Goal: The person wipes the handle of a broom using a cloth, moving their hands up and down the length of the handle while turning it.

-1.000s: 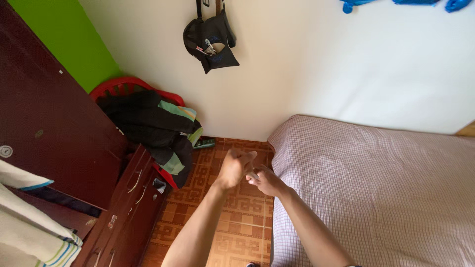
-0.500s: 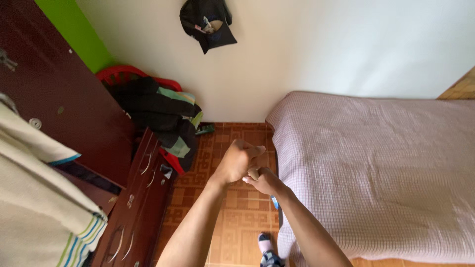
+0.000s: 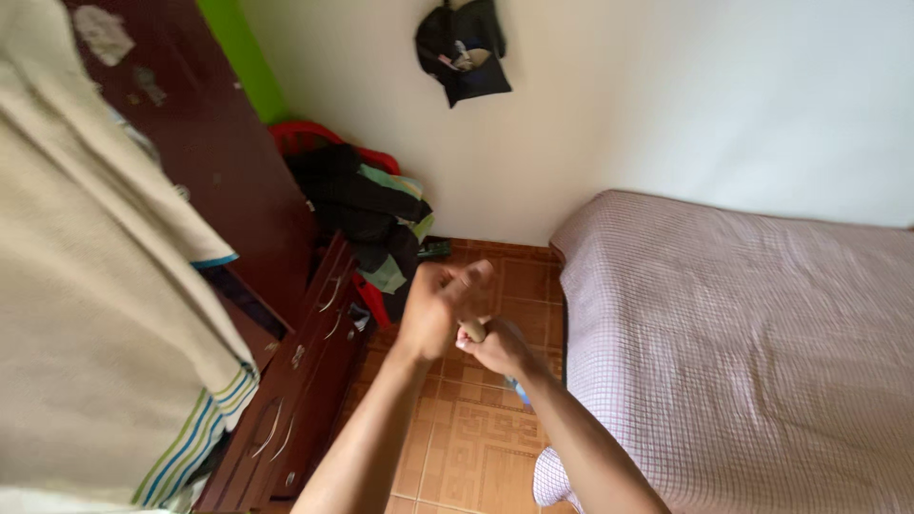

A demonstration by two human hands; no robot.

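Note:
My left hand [image 3: 430, 306] and my right hand [image 3: 497, 348] are held together over the brown patterned floor tiles [image 3: 473, 451], between the dresser and the bed. My left hand is a closed fist with the thumb up, pressed on the top of a thin tan stick [image 3: 473, 330]. My right hand is wrapped around the same stick just below. A small blue part [image 3: 517, 388] shows under my right wrist; most of the stick is hidden by my hands and arms.
A bed with a pink checked cover [image 3: 752, 324] fills the right. A dark wooden dresser [image 3: 309, 366] stands on the left, with a cream striped towel [image 3: 95, 286] hanging over it. Dark clothes [image 3: 367, 205] lie on a red chair [image 3: 297, 135]. A black cap [image 3: 464, 52] hangs on the wall.
The view has swung left and closer to the dresser, so the towel now fills the left side. My hands stay joined on the stick, shifted slightly.

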